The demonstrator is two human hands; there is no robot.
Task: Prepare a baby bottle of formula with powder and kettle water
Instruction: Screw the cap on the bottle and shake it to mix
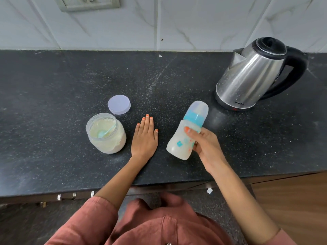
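We see the right hand [205,147], fingers [188,129] curled round the bottle [180,144], its long axis tilted toward the back right corner of the worktop [53,85]; left hand [144,138] flat, fingers together.

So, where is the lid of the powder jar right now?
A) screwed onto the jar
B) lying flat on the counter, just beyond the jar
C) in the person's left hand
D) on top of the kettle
B: the lid lies flat on the counter just beyond the powder jar, whose mouth is open with the scoop showing inside.
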